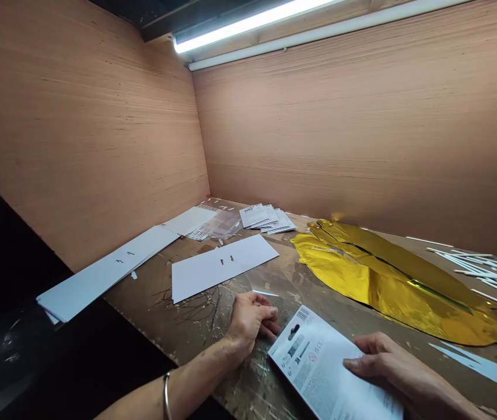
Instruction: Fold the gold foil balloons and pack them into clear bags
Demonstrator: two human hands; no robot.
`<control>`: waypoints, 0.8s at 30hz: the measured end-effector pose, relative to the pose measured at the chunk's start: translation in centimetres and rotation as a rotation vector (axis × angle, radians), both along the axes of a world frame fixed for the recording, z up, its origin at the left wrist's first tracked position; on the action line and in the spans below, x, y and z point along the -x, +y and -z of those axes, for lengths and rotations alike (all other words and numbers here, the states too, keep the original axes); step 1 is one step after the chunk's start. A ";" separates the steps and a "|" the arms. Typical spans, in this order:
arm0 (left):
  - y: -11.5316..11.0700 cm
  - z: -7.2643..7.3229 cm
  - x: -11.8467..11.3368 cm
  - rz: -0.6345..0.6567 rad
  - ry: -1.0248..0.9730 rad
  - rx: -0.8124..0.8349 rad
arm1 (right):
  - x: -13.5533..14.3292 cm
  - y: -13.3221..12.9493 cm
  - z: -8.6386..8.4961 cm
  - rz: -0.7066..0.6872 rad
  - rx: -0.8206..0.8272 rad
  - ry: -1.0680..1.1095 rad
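Note:
My right hand (388, 364) grips a white printed card package (318, 364), thumb on top and fingers underneath. The package has a dark hang hole, a barcode and small printed text, and lies tilted toward me. Just left of its top corner is my left hand (252, 321), with fingers curled and pressed together; what they pinch, if anything, is hidden. Beyond those fingertips, a clear plastic film (281, 287) with a pale edge lies on the table. A blank white card with hang holes (226, 265) rests farther back.
Long white cards (108, 274) lie along the left edge, some overhanging it. Clear bags (222, 224) and printed cards (266, 217) sit by the back corner. Gold foil balloons (397, 280) and white sticks (489, 271) are at right. Wooden panels (353, 128) enclose the worktop.

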State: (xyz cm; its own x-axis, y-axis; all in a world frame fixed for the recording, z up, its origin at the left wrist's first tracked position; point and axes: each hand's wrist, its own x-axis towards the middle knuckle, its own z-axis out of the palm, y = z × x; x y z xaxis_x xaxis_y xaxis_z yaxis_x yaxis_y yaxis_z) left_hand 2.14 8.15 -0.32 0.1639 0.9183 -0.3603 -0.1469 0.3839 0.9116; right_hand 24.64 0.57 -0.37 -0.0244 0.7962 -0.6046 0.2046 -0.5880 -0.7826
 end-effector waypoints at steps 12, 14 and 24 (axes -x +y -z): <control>0.3 0.1 -0.3 0.003 -0.082 0.035 | 2.1 -1.9 -0.3 0.077 0.095 0.357; 0.1 -0.1 0.0 0.014 -0.068 0.045 | 2.4 -1.3 -0.9 0.070 0.065 0.342; -0.5 -0.4 2.2 -0.060 -0.133 -0.001 | 4.2 -1.7 -0.7 0.223 -0.130 0.370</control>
State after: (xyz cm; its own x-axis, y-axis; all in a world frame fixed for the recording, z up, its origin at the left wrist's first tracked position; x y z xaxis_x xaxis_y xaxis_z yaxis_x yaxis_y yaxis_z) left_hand -0.10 7.65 0.08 0.1551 0.9284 -0.3377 -0.2892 0.3695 0.8831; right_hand 20.47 -1.16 0.37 -0.0393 0.8752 -0.4822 -0.2238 -0.4780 -0.8494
